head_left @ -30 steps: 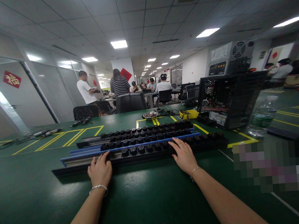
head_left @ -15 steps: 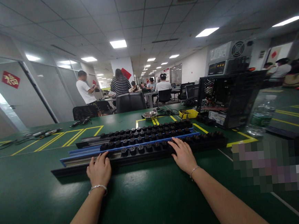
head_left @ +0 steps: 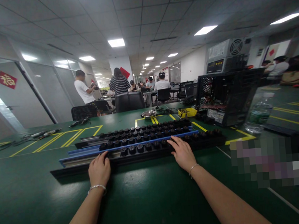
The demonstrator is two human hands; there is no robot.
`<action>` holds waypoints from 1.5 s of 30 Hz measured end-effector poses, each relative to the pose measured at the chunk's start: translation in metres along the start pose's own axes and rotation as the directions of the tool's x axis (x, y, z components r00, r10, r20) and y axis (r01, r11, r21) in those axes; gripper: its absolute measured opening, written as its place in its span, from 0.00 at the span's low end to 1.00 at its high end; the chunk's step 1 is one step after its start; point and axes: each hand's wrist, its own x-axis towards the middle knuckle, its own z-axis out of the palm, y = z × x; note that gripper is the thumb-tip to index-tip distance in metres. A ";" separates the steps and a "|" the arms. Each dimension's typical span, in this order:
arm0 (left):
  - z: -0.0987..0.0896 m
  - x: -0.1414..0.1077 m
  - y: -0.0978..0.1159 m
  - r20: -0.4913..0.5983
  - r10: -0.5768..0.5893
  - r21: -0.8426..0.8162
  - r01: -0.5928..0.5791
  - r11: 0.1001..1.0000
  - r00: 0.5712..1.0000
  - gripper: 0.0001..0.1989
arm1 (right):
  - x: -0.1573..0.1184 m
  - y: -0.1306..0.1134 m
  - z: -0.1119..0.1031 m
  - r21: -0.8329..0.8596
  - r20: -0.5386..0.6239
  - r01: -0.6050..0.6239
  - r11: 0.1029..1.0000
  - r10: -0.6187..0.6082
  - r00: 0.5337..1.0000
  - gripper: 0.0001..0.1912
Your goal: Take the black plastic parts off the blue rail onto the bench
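Several long power strips lie side by side across the green table, their black round socket modules standing in rows. Nearest me is a black strip (head_left: 142, 157), with a blue-edged strip (head_left: 62, 162) just behind it. My left hand (head_left: 99, 169) rests on the near strip toward its left end, fingers extended over the edge. Farther right, my right hand (head_left: 182, 153) lies on the same strip beside its sockets, fingers spread. Neither hand is wrapped round anything. The fingertips partly cover the channel and some sockets.
Behind the strips stand a metal bowl (head_left: 149, 114) and a yellow tray (head_left: 187, 112). At right are an open computer case (head_left: 231, 98), with power supplies (head_left: 226, 49) on top, and a water bottle (head_left: 258, 113). Tools with cables (head_left: 39, 133) lie at left. People work in the background.
The view has shifted slightly. Both hands stay on the near strip, and the strips keep their places. In the background, the standing person's arms have moved a little.
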 end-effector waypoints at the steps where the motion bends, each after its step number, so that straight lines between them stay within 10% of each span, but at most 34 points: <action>1: 0.000 0.000 0.000 0.003 0.011 -0.005 -0.011 1.000 1.000 0.21 | 0.000 0.000 0.000 -0.002 -0.005 0.002 1.000 -0.002 1.000 0.28; 26: -0.005 -0.016 0.035 0.162 0.010 0.044 -0.018 0.999 0.987 0.23 | 0.003 0.041 -0.012 -0.078 0.015 -0.025 0.997 0.026 1.000 0.26; 45: 0.001 -0.018 0.035 0.202 0.026 0.021 -0.031 0.999 0.979 0.21 | -0.001 0.025 -0.014 -0.075 -0.050 -0.085 0.994 0.082 0.995 0.15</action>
